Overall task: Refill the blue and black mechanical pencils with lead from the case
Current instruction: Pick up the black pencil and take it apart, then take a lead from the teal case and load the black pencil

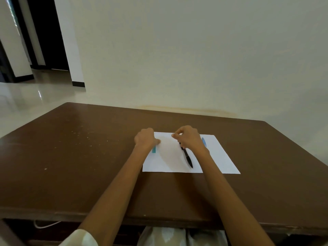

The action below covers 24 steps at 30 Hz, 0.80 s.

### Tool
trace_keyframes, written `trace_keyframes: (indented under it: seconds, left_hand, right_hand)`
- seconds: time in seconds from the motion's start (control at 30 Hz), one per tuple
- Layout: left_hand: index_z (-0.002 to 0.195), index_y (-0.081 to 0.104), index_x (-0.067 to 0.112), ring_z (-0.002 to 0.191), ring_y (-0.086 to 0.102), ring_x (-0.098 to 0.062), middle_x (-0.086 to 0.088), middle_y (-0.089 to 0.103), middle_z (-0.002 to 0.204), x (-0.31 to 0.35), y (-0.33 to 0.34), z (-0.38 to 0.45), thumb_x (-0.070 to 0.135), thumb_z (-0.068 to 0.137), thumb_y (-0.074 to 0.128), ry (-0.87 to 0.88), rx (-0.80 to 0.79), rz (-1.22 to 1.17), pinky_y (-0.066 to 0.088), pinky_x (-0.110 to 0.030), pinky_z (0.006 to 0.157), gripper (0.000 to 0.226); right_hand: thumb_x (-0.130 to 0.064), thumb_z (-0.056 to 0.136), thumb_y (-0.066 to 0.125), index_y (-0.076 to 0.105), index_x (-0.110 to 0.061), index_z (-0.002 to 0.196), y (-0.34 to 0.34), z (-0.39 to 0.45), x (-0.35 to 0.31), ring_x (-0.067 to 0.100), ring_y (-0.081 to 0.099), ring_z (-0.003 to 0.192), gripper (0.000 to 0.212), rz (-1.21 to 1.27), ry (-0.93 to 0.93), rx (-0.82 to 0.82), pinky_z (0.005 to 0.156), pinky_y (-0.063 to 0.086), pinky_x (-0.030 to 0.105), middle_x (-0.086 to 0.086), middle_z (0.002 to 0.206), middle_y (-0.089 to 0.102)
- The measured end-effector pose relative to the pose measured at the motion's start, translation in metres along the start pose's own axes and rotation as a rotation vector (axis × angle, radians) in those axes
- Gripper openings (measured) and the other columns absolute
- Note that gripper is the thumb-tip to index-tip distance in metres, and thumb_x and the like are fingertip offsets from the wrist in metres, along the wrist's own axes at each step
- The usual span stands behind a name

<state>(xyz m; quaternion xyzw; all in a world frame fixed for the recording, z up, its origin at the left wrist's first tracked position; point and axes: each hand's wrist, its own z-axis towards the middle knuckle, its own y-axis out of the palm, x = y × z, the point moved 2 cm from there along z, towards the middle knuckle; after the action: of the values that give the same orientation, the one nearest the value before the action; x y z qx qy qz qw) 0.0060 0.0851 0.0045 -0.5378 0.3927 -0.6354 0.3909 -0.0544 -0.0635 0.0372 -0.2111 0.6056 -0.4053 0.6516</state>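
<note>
Left hand curled on teal case, likely steadying it | right hand fingertips pinched; lead not discernible | black pencil under right hand on paper; grip unclear | blue pencil lies beyond right wrist.

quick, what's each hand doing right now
Left hand: fingers curled on the teal lead case at the paper's left edge.
Right hand: fingertips pinched together above the black pencil; what they pinch cannot be told.
</note>
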Motion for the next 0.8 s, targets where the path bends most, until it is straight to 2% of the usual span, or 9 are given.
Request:
trace_keyframes:
  seconds: [0.1, 0.2, 0.3, 0.37, 0.43, 0.57, 0.67, 0.8]
  left_hand:
    - [0.105, 0.053, 0.010, 0.093, 0.059, -0.024, -0.008, 0.059, 0.104, 0.000, -0.004, 0.002, 0.028, 0.084, 0.063, -0.032, -0.007, -0.054, 0.044, -0.030, 0.069, 0.029]
    - [0.092, 0.054, 0.008, 0.079, 0.058, -0.024, -0.006, 0.055, 0.086, -0.008, -0.007, 0.005, 0.028, 0.083, 0.064, -0.100, -0.021, -0.194, 0.046, -0.030, 0.067, 0.024]
    - [0.089, 0.067, 0.000, 0.059, 0.054, -0.018, -0.011, 0.066, 0.084, -0.016, -0.008, 0.010, 0.023, 0.084, 0.067, -0.129, -0.106, -0.649, 0.047, -0.028, 0.059, 0.023]
    - [0.094, 0.068, 0.001, 0.058, 0.057, -0.016, -0.012, 0.069, 0.092, -0.018, -0.009, 0.009, 0.019, 0.084, 0.068, -0.126, -0.187, -0.946, 0.050, -0.024, 0.055, 0.020]
    - [0.099, 0.064, 0.002, 0.062, 0.062, -0.016, -0.011, 0.069, 0.093, -0.018, -0.010, 0.007, 0.016, 0.084, 0.068, -0.117, -0.215, -1.096, 0.053, -0.022, 0.054, 0.021]
    - [0.103, 0.062, 0.006, 0.073, 0.069, -0.019, -0.009, 0.067, 0.094, -0.015, -0.010, 0.010, 0.011, 0.083, 0.067, -0.126, -0.193, -1.230, 0.057, -0.023, 0.054, 0.021]
    - [0.098, 0.064, 0.008, 0.071, 0.070, -0.020, -0.010, 0.068, 0.094, -0.014, -0.008, 0.010, 0.015, 0.083, 0.068, -0.148, -0.183, -1.235, 0.057, -0.024, 0.052, 0.017]
    - [0.101, 0.064, 0.004, 0.070, 0.069, -0.022, -0.011, 0.066, 0.093, -0.013, -0.007, 0.009, 0.013, 0.083, 0.067, -0.218, -0.160, -1.238, 0.056, -0.023, 0.048, 0.020]
  right_hand:
    - [-0.022, 0.091, 0.059, 0.067, -0.007, 0.099, 0.012, 0.006, -0.011, 0.012, 0.059, 0.059, 0.019, 0.034, -0.036, -0.051, 0.058, 0.051, 0.020, 0.009, 0.092, 0.068]
    - [-0.017, 0.089, 0.059, 0.069, -0.009, 0.093, 0.020, 0.013, -0.018, 0.009, 0.059, 0.054, 0.014, 0.091, -0.045, -0.093, 0.050, 0.049, 0.016, 0.007, 0.083, 0.068]
    - [-0.017, 0.088, 0.060, 0.069, -0.011, 0.091, 0.027, 0.022, -0.022, 0.010, 0.062, 0.056, 0.012, 0.157, -0.040, -0.110, 0.051, 0.051, 0.016, 0.002, 0.081, 0.066]
    - [-0.022, 0.089, 0.061, 0.069, -0.009, 0.098, 0.034, 0.027, -0.023, 0.014, 0.065, 0.066, 0.017, 0.189, -0.043, -0.138, 0.060, 0.054, 0.019, 0.004, 0.087, 0.067]
    - [-0.028, 0.091, 0.060, 0.067, -0.008, 0.104, 0.041, 0.028, -0.020, 0.013, 0.065, 0.072, 0.025, 0.242, -0.044, -0.169, 0.064, 0.055, 0.020, 0.006, 0.094, 0.069]
    - [-0.029, 0.087, 0.065, 0.068, -0.010, 0.101, 0.045, 0.027, -0.015, 0.006, 0.064, 0.064, 0.024, 0.351, -0.039, -0.181, 0.052, 0.051, 0.011, 0.000, 0.085, 0.066]
    - [-0.023, 0.087, 0.066, 0.068, -0.009, 0.100, 0.045, 0.028, -0.014, 0.006, 0.063, 0.062, 0.019, 0.335, -0.030, -0.154, 0.049, 0.049, 0.010, -0.004, 0.078, 0.064]
    - [-0.019, 0.089, 0.063, 0.069, -0.008, 0.097, 0.051, 0.028, -0.012, 0.012, 0.066, 0.070, 0.015, 0.316, -0.020, -0.160, 0.063, 0.055, 0.020, 0.005, 0.087, 0.067]
